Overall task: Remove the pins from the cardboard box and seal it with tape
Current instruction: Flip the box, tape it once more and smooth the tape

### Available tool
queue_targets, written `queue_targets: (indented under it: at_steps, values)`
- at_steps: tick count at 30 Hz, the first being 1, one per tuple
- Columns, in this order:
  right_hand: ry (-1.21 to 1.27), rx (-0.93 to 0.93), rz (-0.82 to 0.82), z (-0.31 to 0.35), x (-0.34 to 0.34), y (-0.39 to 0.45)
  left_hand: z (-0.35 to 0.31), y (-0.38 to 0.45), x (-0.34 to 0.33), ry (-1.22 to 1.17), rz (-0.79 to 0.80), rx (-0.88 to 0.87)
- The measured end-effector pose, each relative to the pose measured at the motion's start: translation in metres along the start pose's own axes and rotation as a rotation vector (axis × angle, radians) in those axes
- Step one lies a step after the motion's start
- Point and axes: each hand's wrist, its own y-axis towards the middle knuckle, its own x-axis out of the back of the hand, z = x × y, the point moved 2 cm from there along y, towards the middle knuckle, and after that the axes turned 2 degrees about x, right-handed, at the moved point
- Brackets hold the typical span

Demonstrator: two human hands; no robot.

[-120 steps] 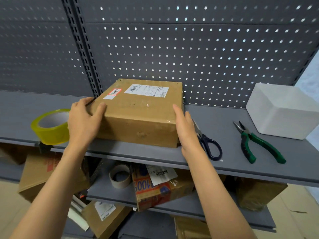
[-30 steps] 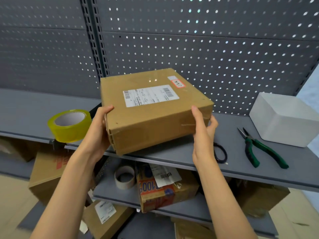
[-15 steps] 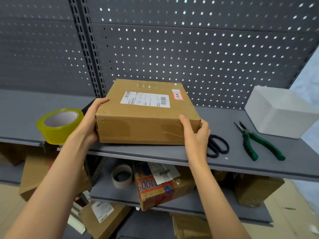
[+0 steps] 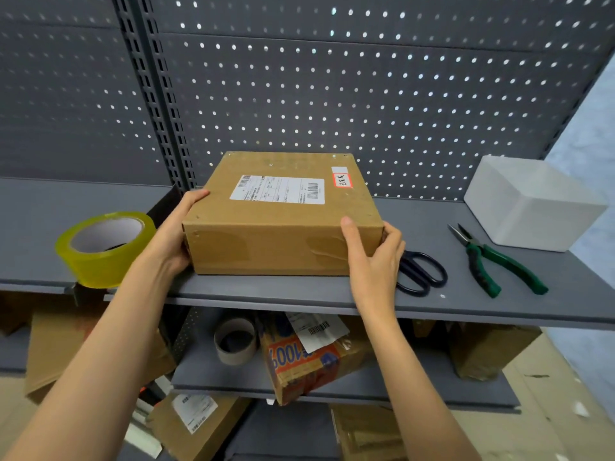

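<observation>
Box: one cardboard box [image 4: 283, 214] sits flat on the grey shelf [image 4: 299, 294], between the two hands, its long front side toward the camera.
Left grip: the left hand [image 4: 173, 237] holds the left end of the box; the thumb lies on the top edge, the palm is against the side. The other fingers are hidden behind the box.
Right grip: the right hand [image 4: 374, 257] holds the right front corner; the thumb is straight up on the front side, the fingers curl round the right side.
Labels: two on the top of the box, one white shipping label [image 4: 278, 190] with barcodes and one small red-framed sticker [image 4: 342, 180], just right of it, above the right grip.
Pins: small marks are seen along the top edges, too small to say what they are.
Tape: one yellow roll [image 4: 103, 247] stands tilted on the shelf, just left of the left grip, not touching it.
Scissors: one dark pair [image 4: 422, 272], just right of the right grip, partly hidden behind it.
Pliers: one pair with green handles [image 4: 496, 261], further right, apart from the scissors.
White block: one [image 4: 532, 204], at the far right, behind the pliers.
Back wall: a grey pegboard [image 4: 332, 94] directly behind the box.
Lower shelf: one empty tape core [image 4: 235, 341] and one orange printed carton [image 4: 312, 361], below the grips; several more brown cartons lie lower down.
</observation>
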Motion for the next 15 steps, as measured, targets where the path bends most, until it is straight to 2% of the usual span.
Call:
queue_targets:
  at_steps: [4, 9, 12, 15]
  values:
    - [0.012, -0.005, 0.014, 0.004, 0.002, 0.0, -0.009, -0.003, 0.004, 0.092, -0.092, -0.074]
    - [-0.005, 0.014, 0.055, 0.009, 0.01, 0.001, -0.023, -0.02, 0.01, 0.292, -0.101, -0.332]
    - [-0.12, 0.08, 0.06, 0.014, 0.015, 0.002, -0.032, -0.041, 0.01, 0.447, -0.111, -0.494]
    - [-0.239, 0.221, 0.024, 0.023, 0.02, -0.001, -0.038, -0.061, 0.017, 0.708, -0.229, -0.663]
